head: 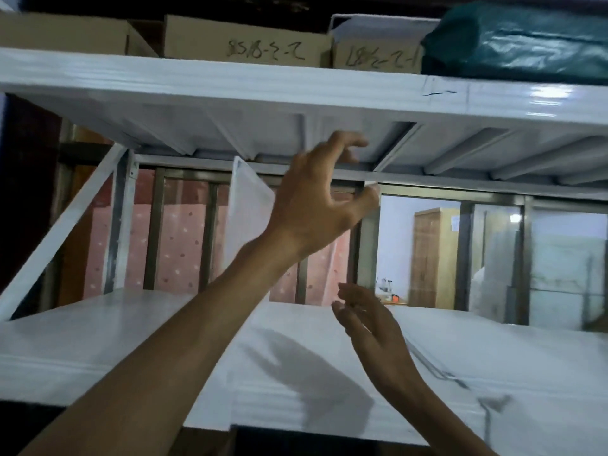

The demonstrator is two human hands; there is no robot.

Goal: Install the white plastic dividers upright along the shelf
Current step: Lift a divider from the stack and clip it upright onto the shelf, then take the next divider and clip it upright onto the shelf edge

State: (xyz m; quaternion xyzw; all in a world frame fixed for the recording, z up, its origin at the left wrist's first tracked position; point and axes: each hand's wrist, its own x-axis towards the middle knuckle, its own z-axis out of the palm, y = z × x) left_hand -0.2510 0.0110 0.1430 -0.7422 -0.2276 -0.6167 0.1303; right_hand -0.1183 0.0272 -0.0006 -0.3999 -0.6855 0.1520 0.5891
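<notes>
One white plastic divider (250, 209) stands upright at the back of the white shelf (82, 340), reaching up to the underside of the upper shelf (230, 126). My left hand (316, 205) is raised just right of it, fingers spread and curled under the upper shelf. Its thumb is beside a small white edge (371, 187); I cannot tell what that edge belongs to. My right hand (368, 320) hovers lower, over the shelf surface, fingers apart and holding nothing. A flat stack of white sheets (329, 413) lies on the shelf under my arms.
Cardboard boxes (243, 41) and a green plastic bundle (519, 41) sit on the upper shelf. A diagonal white brace (62, 225) crosses the left end. Metal bars (154, 232) and a pink dotted cloth (177, 245) are behind the shelf, with a room beyond.
</notes>
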